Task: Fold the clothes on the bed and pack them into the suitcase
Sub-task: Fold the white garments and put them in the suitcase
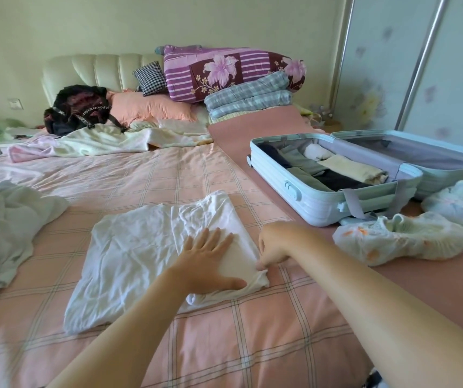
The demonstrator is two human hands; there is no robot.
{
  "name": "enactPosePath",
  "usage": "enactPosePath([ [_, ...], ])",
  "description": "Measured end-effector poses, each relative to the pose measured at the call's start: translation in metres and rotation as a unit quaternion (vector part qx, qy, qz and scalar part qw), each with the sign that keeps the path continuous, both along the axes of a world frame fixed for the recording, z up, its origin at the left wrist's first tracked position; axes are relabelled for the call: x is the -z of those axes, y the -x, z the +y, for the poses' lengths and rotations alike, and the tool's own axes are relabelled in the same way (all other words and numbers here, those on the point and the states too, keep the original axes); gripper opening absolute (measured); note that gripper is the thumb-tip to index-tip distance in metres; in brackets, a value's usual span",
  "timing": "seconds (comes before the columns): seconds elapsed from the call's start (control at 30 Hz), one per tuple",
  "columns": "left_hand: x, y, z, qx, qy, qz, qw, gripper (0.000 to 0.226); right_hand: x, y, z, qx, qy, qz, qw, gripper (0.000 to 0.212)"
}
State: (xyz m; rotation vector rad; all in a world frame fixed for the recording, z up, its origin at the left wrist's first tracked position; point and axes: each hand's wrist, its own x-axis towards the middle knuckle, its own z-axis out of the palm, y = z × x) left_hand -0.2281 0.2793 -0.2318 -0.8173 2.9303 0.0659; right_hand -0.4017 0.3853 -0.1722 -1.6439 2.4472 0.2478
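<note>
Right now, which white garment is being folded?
The flat white garment mid-bed, left hand pressing it, right hand pinching its corner; the far-left crumpled pile lies untouched.

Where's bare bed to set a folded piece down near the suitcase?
Free: plaid sheet between white garment and suitcase, and beyond the garment toward the cream blanket. Crowded: pale bundles before the suitcase, white heap at left.
</note>
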Motion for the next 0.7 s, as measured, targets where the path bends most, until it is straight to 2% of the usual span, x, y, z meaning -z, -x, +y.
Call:
enactPosePath([
  [0.03, 0.000, -0.002, 0.000, 0.001, -0.003, 0.004, 1.000, 0.122, 0.000, -0.007, -0.002, -0.006, 0.044, 0.039, 0.998, 0.033],
  [0.07, 0.001, -0.004, 0.001, 0.001, -0.006, 0.008, 1.000, 0.124, 0.002, -0.013, -0.005, -0.014, 0.090, 0.035, 0.995, 0.042],
  [0.13, 0.002, -0.010, 0.001, -0.003, -0.010, 0.016, 1.000, 0.130, 0.010, -0.026, -0.014, -0.055, 0.159, -0.043, 0.985, 0.056],
  [0.2, 0.003, -0.019, 0.000, -0.009, -0.017, 0.014, 1.000, 0.135, 0.023, -0.037, -0.022, -0.085, 0.145, -0.094, 0.981, 0.064],
  [0.27, 0.001, -0.032, 0.000, -0.011, -0.030, 0.005, 0.999, 0.135, 0.039, -0.045, -0.029, -0.088, 0.075, -0.082, 0.990, 0.069],
  [0.3, -0.001, -0.039, -0.001, -0.010, -0.042, 0.007, 0.999, 0.130, 0.045, -0.048, -0.032, -0.085, 0.057, -0.061, 0.993, 0.070],
  [0.37, -0.007, -0.052, -0.001, -0.016, -0.085, 0.057, 0.995, 0.097, 0.047, -0.057, -0.039, -0.082, 0.083, -0.011, 0.993, 0.070],
  [0.43, -0.012, -0.066, -0.004, -0.043, -0.116, 0.172, 0.977, 0.055, 0.043, -0.069, -0.047, -0.097, 0.143, 0.009, 0.985, 0.068],
  [0.47, -0.014, -0.076, -0.008, -0.068, -0.102, 0.220, 0.968, 0.043, 0.043, -0.078, -0.051, -0.116, 0.160, -0.001, 0.980, 0.065],
  [0.53, -0.018, -0.098, -0.019, -0.127, -0.013, 0.256, 0.958, 0.040, 0.045, -0.098, -0.058, -0.161, 0.160, -0.033, 0.973, 0.058],
  [0.6, -0.018, -0.125, -0.034, -0.188, 0.070, 0.225, 0.953, 0.043, 0.047, -0.120, -0.065, -0.190, 0.156, -0.057, 0.968, 0.055],
  [0.7, -0.019, -0.163, -0.046, -0.229, 0.086, 0.155, 0.957, 0.035, 0.050, -0.154, -0.076, -0.239, 0.163, -0.076, 0.954, 0.065],
])
